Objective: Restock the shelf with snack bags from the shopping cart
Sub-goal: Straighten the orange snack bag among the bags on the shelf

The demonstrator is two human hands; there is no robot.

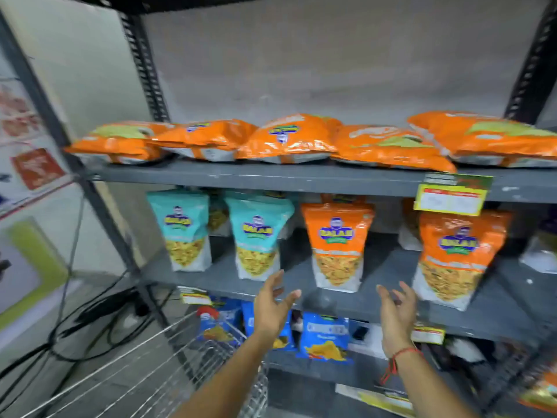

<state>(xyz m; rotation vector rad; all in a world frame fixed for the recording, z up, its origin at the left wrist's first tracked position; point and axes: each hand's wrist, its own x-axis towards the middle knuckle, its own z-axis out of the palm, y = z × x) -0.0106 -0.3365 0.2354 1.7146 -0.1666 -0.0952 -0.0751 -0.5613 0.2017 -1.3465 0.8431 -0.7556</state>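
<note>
Nearest to me, the wire shopping cart (168,366) stood low at the left, its basket rim just under the person's left forearm; I could see nothing in the part of it that showed. Both arms reached up over it toward the shelving. The left hand (271,309) was raised with its fingers (272,285) spread loosely apart and the thumb out to the side, holding nothing and touching nothing. The right hand (396,315), a red thread (398,357) tied round its wrist, was likewise open, fingers slightly curled, empty, and clear of the bags.

Behind the hands, blue snack bags (325,339) stood on the lower shelf. Just above and beyond the fingertips, the middle shelf (229,282) carried upright pouches: two teal bags (257,236) to the left and two orange bags (337,245) to the right, with more half hidden behind them. The left hand hovered just below the gap between the second teal bag and the first orange one.

Farther up, the top shelf (301,178) held a row of orange snack bags (289,137) lying flat, side by side and overlapping at the edges. A yellow price tag (450,199) hung from its front lip at the right.
</note>
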